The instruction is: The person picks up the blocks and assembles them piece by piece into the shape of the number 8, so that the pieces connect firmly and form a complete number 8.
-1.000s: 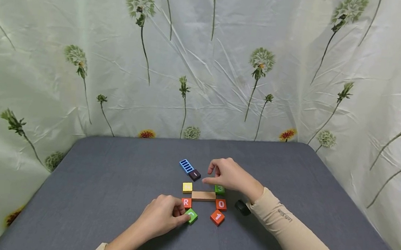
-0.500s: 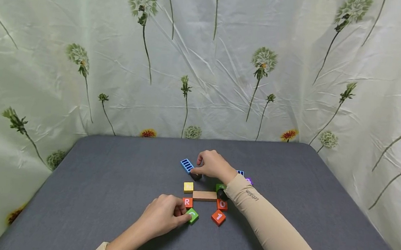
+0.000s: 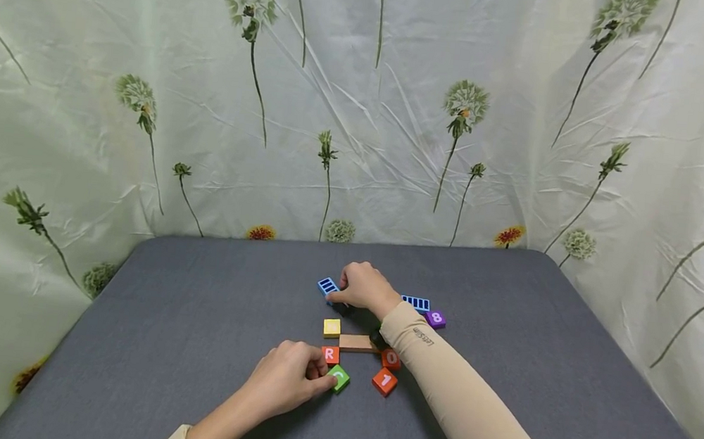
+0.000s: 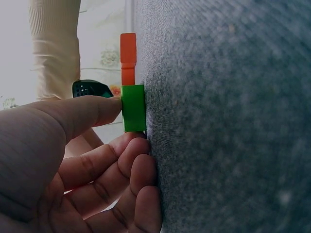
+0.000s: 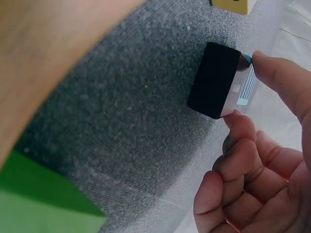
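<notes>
My left hand (image 3: 289, 377) pinches a green letter block (image 3: 339, 379) lying flat; in the left wrist view the thumb rests on the face of this green block (image 4: 133, 108) and the index fingertip touches its side. Just behind it is a red block with an R (image 3: 330, 354). My right hand (image 3: 366, 288) is at the far left pair, a blue striped block (image 3: 327, 286) and a black block. In the right wrist view, thumb and index finger grip the black block (image 5: 214, 80) at its far edge, where it meets the blue one. From the head, the hand mostly hides the black block.
A wooden plank (image 3: 355, 343) lies between a yellow block (image 3: 331, 328), the R block and a red 0 block (image 3: 390, 359). A red 1 block (image 3: 384, 381) lies nearer. Farther right are another blue striped block (image 3: 417, 303) and a purple 8 block (image 3: 436, 319).
My right hand has moved left and away to the black and blue blocks, and its fingers have closed in. The right-hand blue block and purple 8 came into view. The left hand stays put.
</notes>
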Demonstrator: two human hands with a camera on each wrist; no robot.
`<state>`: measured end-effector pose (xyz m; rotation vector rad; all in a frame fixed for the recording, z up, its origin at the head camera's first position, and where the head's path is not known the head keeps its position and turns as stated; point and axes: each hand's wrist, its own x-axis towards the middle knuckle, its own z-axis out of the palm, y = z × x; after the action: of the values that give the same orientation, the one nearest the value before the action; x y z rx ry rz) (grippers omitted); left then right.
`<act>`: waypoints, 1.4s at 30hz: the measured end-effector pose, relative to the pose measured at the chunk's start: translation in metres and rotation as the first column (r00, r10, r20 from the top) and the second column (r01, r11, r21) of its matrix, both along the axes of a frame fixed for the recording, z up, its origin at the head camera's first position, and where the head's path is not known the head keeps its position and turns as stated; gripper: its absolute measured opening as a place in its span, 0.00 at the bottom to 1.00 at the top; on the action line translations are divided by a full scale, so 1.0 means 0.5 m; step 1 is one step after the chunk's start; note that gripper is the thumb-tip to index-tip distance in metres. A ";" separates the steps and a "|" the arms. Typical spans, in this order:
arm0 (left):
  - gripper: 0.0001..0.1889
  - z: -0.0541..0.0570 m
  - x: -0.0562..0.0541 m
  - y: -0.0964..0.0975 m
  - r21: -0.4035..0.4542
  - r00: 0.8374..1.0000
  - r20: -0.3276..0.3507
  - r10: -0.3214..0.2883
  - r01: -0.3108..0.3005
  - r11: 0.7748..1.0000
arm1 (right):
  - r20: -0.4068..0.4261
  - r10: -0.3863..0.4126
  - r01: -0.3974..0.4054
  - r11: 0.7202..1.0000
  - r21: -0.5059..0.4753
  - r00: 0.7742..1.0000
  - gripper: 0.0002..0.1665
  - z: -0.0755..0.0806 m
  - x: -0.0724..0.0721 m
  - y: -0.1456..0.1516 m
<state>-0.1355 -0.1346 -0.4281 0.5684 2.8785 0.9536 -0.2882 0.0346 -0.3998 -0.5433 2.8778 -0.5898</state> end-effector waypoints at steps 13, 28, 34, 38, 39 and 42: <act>0.15 0.000 0.000 -0.001 -0.003 1.000 -0.010 -0.001 0.000 1.000 | -0.010 -0.024 0.024 1.000 0.013 1.000 0.21 -0.004 -0.014 0.008; 0.15 0.000 0.003 0.001 -0.006 1.000 -0.027 0.010 -0.010 1.000 | -0.012 -0.102 0.102 0.994 0.027 0.995 0.14 -0.008 -0.036 0.047; 0.15 0.001 0.002 0.002 -0.010 1.000 -0.020 0.010 -0.010 1.000 | -0.006 -0.127 0.127 0.991 0.034 0.992 0.15 -0.012 -0.044 0.062; 0.15 0.001 0.002 0.002 -0.016 1.000 -0.016 0.013 -0.013 1.000 | 0.001 -0.123 0.123 0.992 0.037 0.992 0.16 -0.013 -0.047 0.067; 0.15 0.001 0.002 0.002 -0.017 1.000 -0.016 0.014 -0.014 1.000 | 0.001 -0.119 0.119 0.992 0.037 0.993 0.16 -0.013 -0.047 0.068; 0.15 0.001 0.001 0.003 -0.018 1.000 -0.019 0.014 -0.014 1.000 | -0.001 -0.109 0.109 0.993 0.035 0.994 0.16 -0.015 -0.048 0.071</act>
<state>-0.1349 -0.1333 -0.4277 0.5595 2.9087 0.9278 -0.3123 0.0703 -0.4071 -0.3836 2.9258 -0.5541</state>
